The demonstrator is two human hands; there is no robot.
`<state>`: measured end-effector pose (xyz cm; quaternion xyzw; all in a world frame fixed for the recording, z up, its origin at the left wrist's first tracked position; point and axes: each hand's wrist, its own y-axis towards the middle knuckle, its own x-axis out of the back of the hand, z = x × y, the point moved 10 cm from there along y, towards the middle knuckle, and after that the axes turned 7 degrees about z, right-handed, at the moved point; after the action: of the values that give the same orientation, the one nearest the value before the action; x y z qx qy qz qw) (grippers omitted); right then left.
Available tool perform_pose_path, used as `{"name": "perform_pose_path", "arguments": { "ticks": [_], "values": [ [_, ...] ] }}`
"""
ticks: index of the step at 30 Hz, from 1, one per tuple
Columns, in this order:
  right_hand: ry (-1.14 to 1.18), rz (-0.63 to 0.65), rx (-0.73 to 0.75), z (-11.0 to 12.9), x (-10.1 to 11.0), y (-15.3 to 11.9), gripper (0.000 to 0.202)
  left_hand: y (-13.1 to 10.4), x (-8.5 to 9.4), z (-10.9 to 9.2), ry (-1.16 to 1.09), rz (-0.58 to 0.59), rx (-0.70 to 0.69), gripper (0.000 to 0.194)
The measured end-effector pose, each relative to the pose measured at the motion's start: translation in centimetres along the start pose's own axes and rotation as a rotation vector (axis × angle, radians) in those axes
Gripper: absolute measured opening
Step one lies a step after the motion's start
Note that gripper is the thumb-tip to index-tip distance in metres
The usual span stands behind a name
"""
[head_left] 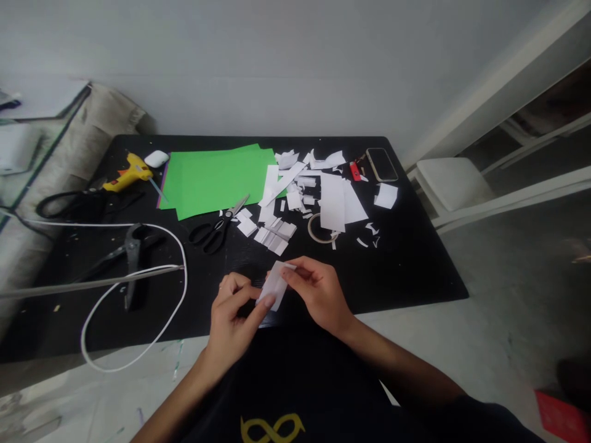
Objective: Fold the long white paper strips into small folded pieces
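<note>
We have both hands on one small white paper piece (276, 284), held up at the near edge of the black table (392, 271). Our left hand (233, 320) pinches its lower end, thumb on top and fingers curled beneath. Our right hand (323, 295) grips the upper right corner between thumb and fingers. The step in hand looks like close handwork on this piece, perhaps creasing or lining it up; we cannot tell whether it is one layer or folded.

Any further move on it calls for a light, even pinch at both ends, since paper this small could buckle or skew. If an edge is being matched, the left thumb would best hold firm while the right fingers do the fine work.

Just beyond our hands lie the strip-like white pieces (276, 235), with the tape roll (309, 229) ahead of the right hand, partly under a larger white sheet (332, 203). The black-handled scissors (221, 229) lie beyond the left hand, blades partly open, their tips on the green sheets (217, 178). Farther to the left of our hands are a white cable (185, 271) and a yellow glue gun (133, 171); a phone (382, 165) lies far ahead to the right.
</note>
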<state>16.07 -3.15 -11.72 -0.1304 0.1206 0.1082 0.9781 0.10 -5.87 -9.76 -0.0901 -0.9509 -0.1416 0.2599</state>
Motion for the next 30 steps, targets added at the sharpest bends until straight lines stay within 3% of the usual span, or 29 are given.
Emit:
{"name": "perform_pose_path", "arguments": {
  "ticks": [5,15,22,30],
  "values": [
    [0.008,-0.001,-0.002,0.2,0.4,0.1,0.028,0.0,-0.2,0.4,-0.044,0.079,-0.022,0.019],
    [0.001,-0.037,0.054,0.9,0.9,0.1,0.026,0.4,-1.9,1.2,-0.255,0.164,0.07,0.004],
    [-0.022,-0.064,0.029,0.5,1.3,0.2,0.024,0.4,-2.7,1.6,-0.23,0.215,0.133,0.012],
    [0.026,-0.047,0.016,-0.5,1.4,0.4,0.024,-0.1,-2.8,1.6,-0.058,0.216,0.096,0.013]
  ]
}}
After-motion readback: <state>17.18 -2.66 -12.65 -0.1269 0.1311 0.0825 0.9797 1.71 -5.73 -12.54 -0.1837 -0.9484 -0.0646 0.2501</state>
